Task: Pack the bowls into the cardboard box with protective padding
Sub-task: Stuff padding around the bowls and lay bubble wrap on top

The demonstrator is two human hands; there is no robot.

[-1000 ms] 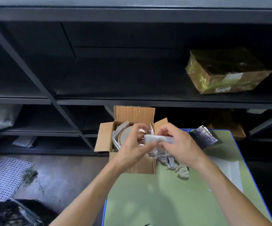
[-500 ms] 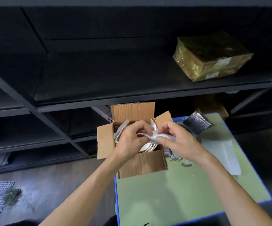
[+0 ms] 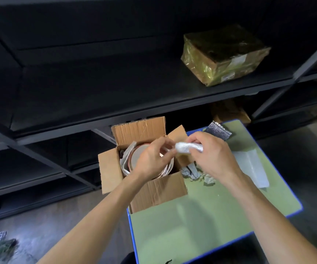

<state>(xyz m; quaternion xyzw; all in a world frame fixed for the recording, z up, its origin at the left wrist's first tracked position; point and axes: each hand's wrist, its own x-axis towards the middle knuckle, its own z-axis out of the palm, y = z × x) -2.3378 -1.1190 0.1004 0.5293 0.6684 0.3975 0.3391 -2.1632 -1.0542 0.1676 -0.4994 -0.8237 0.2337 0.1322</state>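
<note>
Dark steel shelving fills the upper frame, with a gold-wrapped parcel on a shelf at one o'clock. Below, a green worktop runs from centre to five o'clock.

An open box stands at the worktop's ten o'clock corner, and part of its base appears to hang past the edge. The bowls sit nested inside it, tilted, with grey wrapping against their nine o'clock side.

Both hands work above the box. The right hand has its fingers curled round a roll of white padding, and the left hand appears to pinch the roll's free end between thumb and fingertips.

A white sheet lies at three o'clock of the hands, a foil pouch at one o'clock and paper scraps just beside the box.

The overhang is the likely hazard. A firm push when wedging the padding in could tip the box toward the floor. A loosely packed three o'clock side would let the bowls knock against the cardboard.
</note>
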